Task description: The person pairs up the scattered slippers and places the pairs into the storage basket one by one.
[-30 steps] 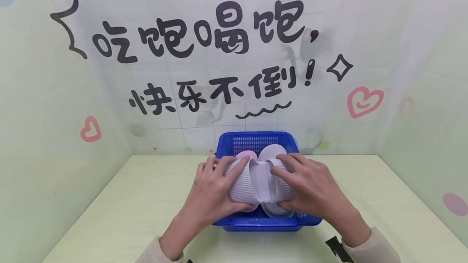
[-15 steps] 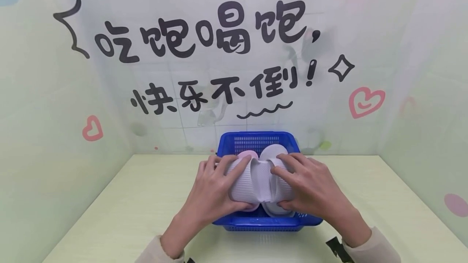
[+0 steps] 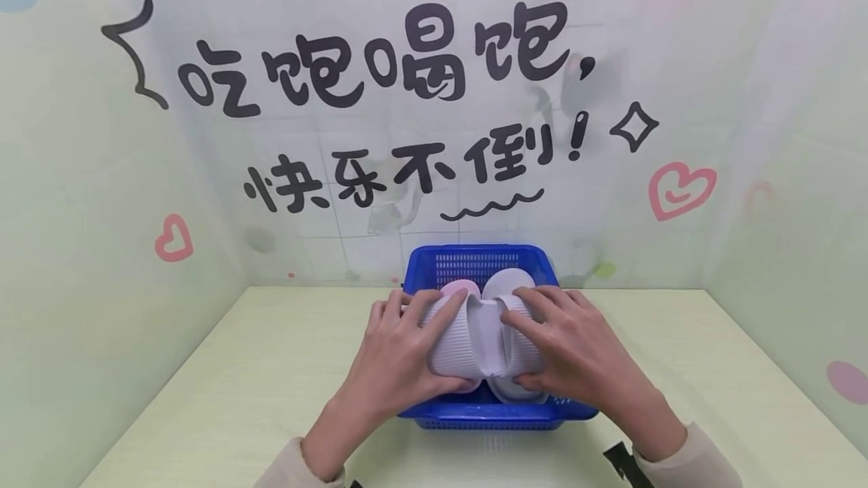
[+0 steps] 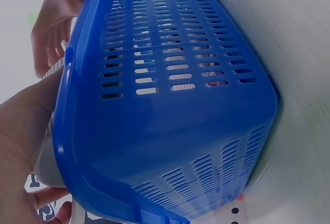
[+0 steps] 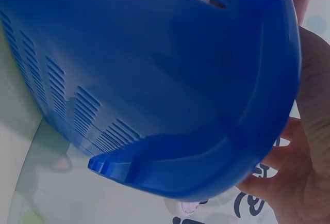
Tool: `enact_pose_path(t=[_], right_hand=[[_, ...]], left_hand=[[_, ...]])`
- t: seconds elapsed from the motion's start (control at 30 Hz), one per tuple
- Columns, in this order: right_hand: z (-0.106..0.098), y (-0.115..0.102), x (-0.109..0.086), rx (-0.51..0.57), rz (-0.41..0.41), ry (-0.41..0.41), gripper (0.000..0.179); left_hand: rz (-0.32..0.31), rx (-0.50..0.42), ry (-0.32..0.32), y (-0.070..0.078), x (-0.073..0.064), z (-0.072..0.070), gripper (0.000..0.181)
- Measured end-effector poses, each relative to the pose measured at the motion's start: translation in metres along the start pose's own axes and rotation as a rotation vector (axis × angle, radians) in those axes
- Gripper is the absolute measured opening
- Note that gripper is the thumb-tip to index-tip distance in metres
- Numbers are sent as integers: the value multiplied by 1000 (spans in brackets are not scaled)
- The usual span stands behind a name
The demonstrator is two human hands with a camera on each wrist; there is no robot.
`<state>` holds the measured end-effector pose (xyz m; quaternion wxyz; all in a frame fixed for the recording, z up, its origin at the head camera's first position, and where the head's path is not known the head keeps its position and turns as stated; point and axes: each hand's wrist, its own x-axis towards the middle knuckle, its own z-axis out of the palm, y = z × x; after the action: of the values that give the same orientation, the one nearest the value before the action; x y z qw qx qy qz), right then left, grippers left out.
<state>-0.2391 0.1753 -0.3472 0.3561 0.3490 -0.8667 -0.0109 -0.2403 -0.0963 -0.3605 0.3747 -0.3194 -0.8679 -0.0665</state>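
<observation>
A pair of white ribbed slippers (image 3: 450,346) lies crosswise at the top of a blue plastic basket (image 3: 488,413), their foot openings facing each other at the middle. My left hand (image 3: 389,349) grips the left end, thumb at the near side and fingers over the far side. At the right end, my right hand (image 3: 576,341) holds the ribbed upper in the same way. Underneath, inside the basket, are a pink slipper (image 3: 463,288) and a pale slipper (image 3: 508,281), their middles hidden by the pair on top. Both wrist views look at the basket's outer walls, with fingers beyond the rim.
The basket stands on a pale wooden table (image 3: 258,367), close to the back wall (image 3: 380,254). That wall carries large black lettering and pink hearts. Side walls (image 3: 780,262) rise at the left and right edges of the table.
</observation>
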Motion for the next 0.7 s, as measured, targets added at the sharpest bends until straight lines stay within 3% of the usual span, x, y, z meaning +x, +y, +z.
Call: enact_pose_path(t=[0.7], right_hand=[[1, -3, 2, 18, -35, 28, 78]], left_hand=[[10, -17, -24, -2, 1, -3, 105]])
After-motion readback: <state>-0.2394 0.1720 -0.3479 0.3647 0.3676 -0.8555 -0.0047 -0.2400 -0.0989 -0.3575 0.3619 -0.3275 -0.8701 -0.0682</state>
